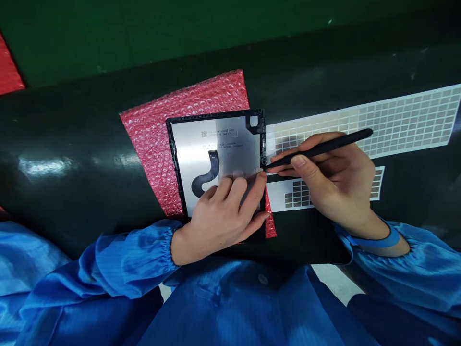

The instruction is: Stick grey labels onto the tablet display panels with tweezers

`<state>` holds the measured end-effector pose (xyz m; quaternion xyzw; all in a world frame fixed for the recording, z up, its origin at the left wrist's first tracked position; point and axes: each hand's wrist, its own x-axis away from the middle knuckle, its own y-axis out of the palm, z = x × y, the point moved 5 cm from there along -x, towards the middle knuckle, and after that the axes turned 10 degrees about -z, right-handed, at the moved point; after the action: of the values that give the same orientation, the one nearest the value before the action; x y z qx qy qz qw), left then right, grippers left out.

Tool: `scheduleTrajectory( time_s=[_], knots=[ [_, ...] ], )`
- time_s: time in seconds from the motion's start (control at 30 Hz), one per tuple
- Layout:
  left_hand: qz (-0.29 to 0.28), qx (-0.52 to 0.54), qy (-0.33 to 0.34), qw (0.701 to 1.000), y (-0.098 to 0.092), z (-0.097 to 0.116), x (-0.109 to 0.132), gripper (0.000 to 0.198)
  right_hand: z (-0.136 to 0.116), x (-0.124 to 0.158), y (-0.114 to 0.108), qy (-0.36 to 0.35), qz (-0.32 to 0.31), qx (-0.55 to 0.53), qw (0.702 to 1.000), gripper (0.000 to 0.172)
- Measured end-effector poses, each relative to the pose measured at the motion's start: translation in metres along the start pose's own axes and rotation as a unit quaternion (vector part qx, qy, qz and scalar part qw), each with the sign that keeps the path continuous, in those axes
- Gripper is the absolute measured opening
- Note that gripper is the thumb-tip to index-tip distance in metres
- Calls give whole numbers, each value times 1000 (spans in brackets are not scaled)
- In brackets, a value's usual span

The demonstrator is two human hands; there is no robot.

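Observation:
A flat metal-backed panel with a black frame (194, 134) lies on red bubble wrap (151, 154). A curved black ribbon cable (212, 174) runs over its back. My left hand (226, 206) rests on the panel's lower part, fingers apart, its index fingertip at the right edge beside a small pale piece (259, 170). In my right hand (324, 178) is a black pen-like tool (331, 146), pinched between thumb and fingers. The tool's tip meets the panel's right edge, close to my left index fingertip.
Two white sheets with rows of small grey rectangles, a long one (396, 117) and a shorter one (300, 192), lie to the right on the dark green mat (90, 125). More red wrap (9, 67) shows at the far left. A blue sleeve is at the lower left.

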<state>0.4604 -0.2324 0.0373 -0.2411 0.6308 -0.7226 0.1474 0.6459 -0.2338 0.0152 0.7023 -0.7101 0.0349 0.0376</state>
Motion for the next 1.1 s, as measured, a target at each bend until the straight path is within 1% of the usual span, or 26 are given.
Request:
scheduleTrajectory(
  time_s=[0.17,0.3,0.4,0.5,0.63,0.77,0.87,1.1],
  knots=[
    [5,13,-2,1000,-1,1,-2,64,-1,0,0,-25,-4,-12,1000,16],
    [6,31,-6,999,-2,-1,-3,63,-11,1,-8,-46,34,-8,998,17],
    [15,47,-8,999,-3,-4,-3,66,-18,2,-16,-65,52,30,996,18],
    [18,47,-6,999,-4,-4,-3,68,-16,2,-20,-63,23,66,996,22],
    [-10,32,-8,999,-4,-3,-5,67,-10,5,-23,-75,-10,89,993,29],
    [-52,-5,3,999,-3,2,-6,65,-7,7,-22,-68,-21,102,992,30],
    [-70,-12,-2,997,-2,4,-7,67,-8,8,-21,-67,-22,109,991,32],
    [-64,-23,9,998,-2,5,-8,65,-8,8,-20,-60,-20,132,989,33]
  ],
)
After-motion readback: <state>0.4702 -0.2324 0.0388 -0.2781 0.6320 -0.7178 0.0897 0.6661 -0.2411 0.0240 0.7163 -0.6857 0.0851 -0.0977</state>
